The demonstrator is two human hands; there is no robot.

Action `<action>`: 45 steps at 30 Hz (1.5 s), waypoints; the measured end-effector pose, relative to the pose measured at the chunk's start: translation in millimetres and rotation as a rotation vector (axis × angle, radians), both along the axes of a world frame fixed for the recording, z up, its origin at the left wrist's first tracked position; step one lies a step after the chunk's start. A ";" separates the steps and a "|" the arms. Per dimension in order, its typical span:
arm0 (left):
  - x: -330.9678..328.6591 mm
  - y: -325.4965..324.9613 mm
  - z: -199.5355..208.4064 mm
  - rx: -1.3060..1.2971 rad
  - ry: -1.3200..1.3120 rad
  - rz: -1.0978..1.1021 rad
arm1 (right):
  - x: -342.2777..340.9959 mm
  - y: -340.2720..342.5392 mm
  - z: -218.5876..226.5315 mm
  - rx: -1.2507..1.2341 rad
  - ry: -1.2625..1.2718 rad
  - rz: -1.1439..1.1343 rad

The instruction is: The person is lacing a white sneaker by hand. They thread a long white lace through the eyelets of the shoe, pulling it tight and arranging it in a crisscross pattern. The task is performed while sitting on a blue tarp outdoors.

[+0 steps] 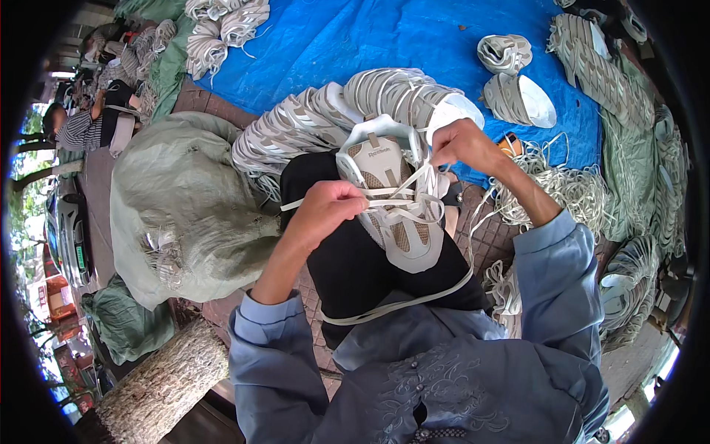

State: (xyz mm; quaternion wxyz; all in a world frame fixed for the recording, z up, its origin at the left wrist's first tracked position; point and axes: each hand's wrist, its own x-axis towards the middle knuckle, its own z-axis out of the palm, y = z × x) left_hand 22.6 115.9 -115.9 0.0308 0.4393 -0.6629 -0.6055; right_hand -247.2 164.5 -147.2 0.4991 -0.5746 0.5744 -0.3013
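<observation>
Pale grey shoe (379,163) on lap in smooth black trousers (342,277), rounded toe near, padded collar far, tan mesh panels. Left hand (329,211) pinching flat cream lace (293,205) over shoe's left side; right hand (467,146), fingers curled, gripping lace strand at far right of shoe. Farther: curved row of nested shoes (292,133), creased blue plastic sheet (355,37). Right: tangled lace heap (566,194). Left: wrinkled greenish sack (192,200).
</observation>
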 end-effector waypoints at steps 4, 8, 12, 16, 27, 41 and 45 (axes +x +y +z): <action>-6.7 23.2 -10.3 -0.501 -0.092 -0.043 | -27.9 -8.0 -3.8 0.138 -0.002 -0.077; -14.3 33.9 -15.8 -0.731 -0.139 -0.020 | -27.3 -5.9 -8.3 0.027 0.044 -0.071; -12.5 46.7 -11.8 -0.622 -0.004 0.093 | -24.2 -3.7 -1.3 -0.005 -0.059 -0.062; -13.7 49.0 -0.6 -0.633 -0.011 0.036 | -21.0 -2.2 -3.3 -0.080 0.047 -0.003; -14.6 41.2 -6.7 -0.773 -0.047 -0.129 | -32.0 -6.7 23.2 0.024 -0.129 -0.171; -10.7 32.6 -7.1 -0.951 0.037 -0.244 | -33.3 -49.6 -76.5 0.133 -0.753 -0.635; -9.0 32.6 -6.2 -1.221 -0.041 -0.208 | -27.9 -49.5 -59.8 0.006 -0.062 -0.340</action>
